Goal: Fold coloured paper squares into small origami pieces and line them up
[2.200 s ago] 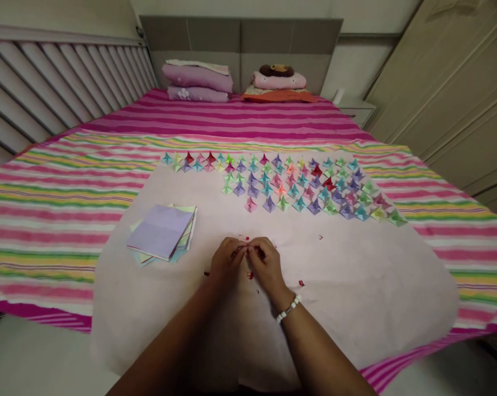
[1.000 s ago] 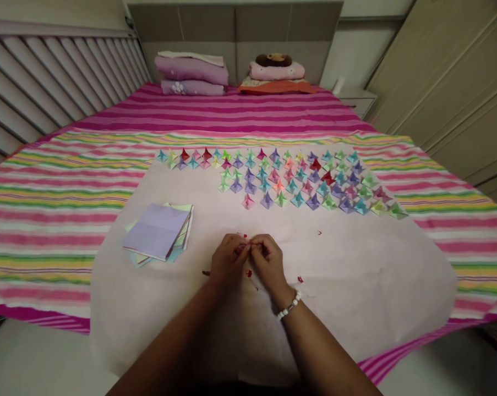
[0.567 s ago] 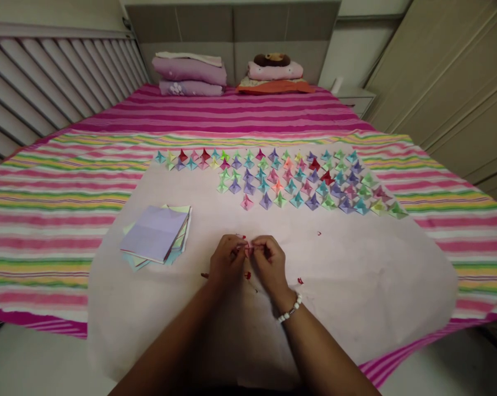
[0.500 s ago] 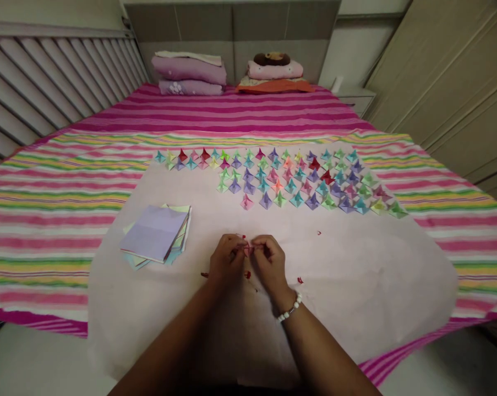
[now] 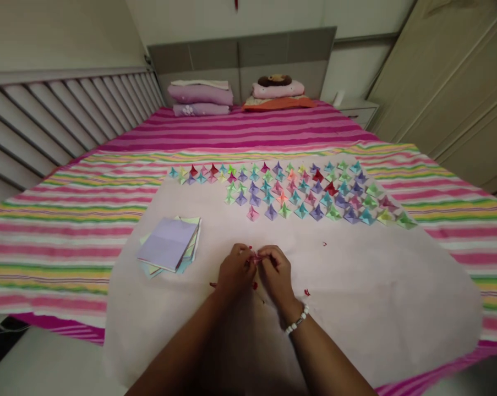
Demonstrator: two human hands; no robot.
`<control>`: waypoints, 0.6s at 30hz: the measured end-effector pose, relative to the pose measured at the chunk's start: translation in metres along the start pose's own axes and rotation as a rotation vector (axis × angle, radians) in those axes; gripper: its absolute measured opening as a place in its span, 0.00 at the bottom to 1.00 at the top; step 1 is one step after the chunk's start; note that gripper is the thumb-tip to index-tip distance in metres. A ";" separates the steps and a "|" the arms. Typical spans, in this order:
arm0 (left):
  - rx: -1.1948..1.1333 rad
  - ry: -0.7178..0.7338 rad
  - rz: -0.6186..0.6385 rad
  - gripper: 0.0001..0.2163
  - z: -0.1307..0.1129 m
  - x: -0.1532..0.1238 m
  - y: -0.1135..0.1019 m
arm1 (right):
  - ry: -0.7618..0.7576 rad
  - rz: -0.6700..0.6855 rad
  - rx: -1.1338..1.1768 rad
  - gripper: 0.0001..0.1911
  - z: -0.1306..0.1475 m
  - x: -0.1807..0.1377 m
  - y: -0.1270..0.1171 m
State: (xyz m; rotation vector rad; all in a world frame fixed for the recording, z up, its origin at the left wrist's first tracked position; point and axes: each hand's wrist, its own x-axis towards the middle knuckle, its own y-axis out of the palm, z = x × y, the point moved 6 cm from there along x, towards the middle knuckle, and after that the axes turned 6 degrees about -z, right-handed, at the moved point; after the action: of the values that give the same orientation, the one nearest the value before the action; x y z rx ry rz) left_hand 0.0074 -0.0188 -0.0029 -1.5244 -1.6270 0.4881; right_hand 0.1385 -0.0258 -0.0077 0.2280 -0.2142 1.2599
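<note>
Between the fingertips of both hands is a small pink folded paper piece (image 5: pixel 257 257), partly covered by the fingers. My left hand (image 5: pixel 235 269) pinches its left side. On the right side my right hand (image 5: pixel 276 269), with a white beaded bracelet (image 5: pixel 298 320) at the wrist, pinches it too. Small red bits, one of them a red scrap (image 5: pixel 255 285), lie on the pale sheet (image 5: pixel 355 308) close under the hands. Another red scrap (image 5: pixel 307 292) rests right of my right wrist. Left of my left hand sits a stack of coloured square papers (image 5: pixel 168 242), lavender on top.
Several rows of colourful folded paper shapes (image 5: pixel 301 210) stand along the sheet's far side. Striped bedding (image 5: pixel 58 242) surrounds the sheet. Folded purple bedding (image 5: pixel 201 94) and a pink pile (image 5: pixel 278 89) sit by the headboard. A slatted rail (image 5: pixel 78 110) runs along the left.
The camera view has shifted, so the whole scene sits lower and slightly to the right. Both hands keep pinching the pink paper piece, which has turned a little between the fingers.
</note>
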 end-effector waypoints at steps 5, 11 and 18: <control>0.143 0.114 0.013 0.06 -0.014 0.001 -0.004 | -0.026 0.006 -0.011 0.07 -0.001 -0.001 0.000; -0.112 0.066 -0.056 0.05 -0.015 0.013 -0.034 | -0.097 -0.056 -0.017 0.04 0.008 -0.004 -0.009; -0.399 -0.395 -0.204 0.08 0.068 0.084 -0.106 | -0.114 -0.075 -0.048 0.05 0.005 -0.006 -0.012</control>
State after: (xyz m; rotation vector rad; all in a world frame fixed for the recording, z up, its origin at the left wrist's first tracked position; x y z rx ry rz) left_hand -0.1043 0.0584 0.0638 -1.5865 -2.2694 0.3820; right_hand 0.1487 -0.0359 -0.0054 0.2648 -0.3311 1.1672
